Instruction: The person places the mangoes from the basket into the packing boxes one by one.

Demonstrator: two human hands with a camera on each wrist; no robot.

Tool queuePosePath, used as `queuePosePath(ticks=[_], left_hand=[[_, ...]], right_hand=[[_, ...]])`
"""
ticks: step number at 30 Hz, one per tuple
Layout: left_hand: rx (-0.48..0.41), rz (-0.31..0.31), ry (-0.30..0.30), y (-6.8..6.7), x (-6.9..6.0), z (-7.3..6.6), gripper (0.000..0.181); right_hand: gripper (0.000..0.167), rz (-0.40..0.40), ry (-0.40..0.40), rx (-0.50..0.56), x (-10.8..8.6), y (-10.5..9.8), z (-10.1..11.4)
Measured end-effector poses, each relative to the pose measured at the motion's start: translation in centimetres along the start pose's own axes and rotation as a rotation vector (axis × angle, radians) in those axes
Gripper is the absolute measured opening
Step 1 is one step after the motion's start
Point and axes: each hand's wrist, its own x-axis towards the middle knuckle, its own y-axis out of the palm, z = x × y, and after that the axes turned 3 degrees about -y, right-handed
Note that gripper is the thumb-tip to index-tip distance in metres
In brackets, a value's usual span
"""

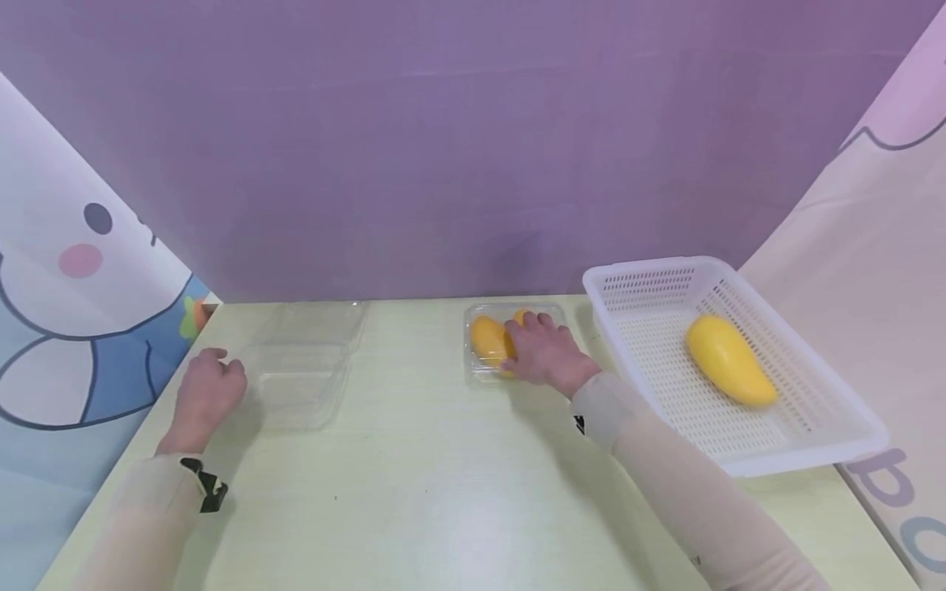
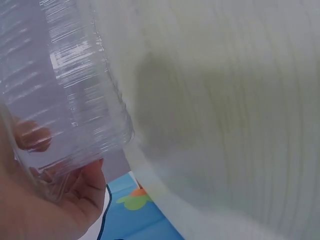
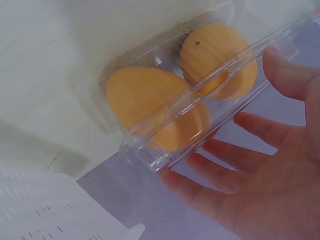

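Note:
At the left of the table, my left hand is beside an open clear plastic box. The left wrist view shows the hand gripping the edge of the box, with fingers seen through the plastic. My right hand lies over a second clear box holding two yellow-orange fruits. In the right wrist view the lid is down over one fruit and another; my right hand has its fingers spread, fingertips along the edge of the box.
A white perforated basket stands on the right, with one yellow mango-shaped fruit in it. Behind the pale table hangs a purple cloth. Printed cartoon cloths flank both sides.

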Motion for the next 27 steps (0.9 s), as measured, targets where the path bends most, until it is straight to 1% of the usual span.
queuePosePath(ticks=[5, 11, 19, 22, 27], left_hand=[[-0.002, 0.022, -0.033, 0.3, 0.2, 0.3, 0.056], [0.013, 0.022, -0.040, 0.7, 0.1, 0.7, 0.051], [-0.036, 0.036, -0.112, 0.8, -0.2, 0.7, 0.052], [-0.058, 0.046, -0.114, 0.7, -0.2, 0.7, 0.052], [-0.088, 0.068, -0.099, 0.5, -0.3, 0.8, 0.052]], right_hand=[[0.066, 0.014, 0.000, -0.021, 0.0, -0.3, 0.0], [0.066, 0.035, 0.003, -0.022, 0.2, -0.5, -0.1], [0.063, 0.045, 0.002, -0.007, 0.1, -0.9, -0.2], [0.062, 0.051, -0.005, -0.013, 0.0, -1.1, -0.3], [0.061, 0.067, -0.008, 0.004, -0.2, -1.5, -0.4]])
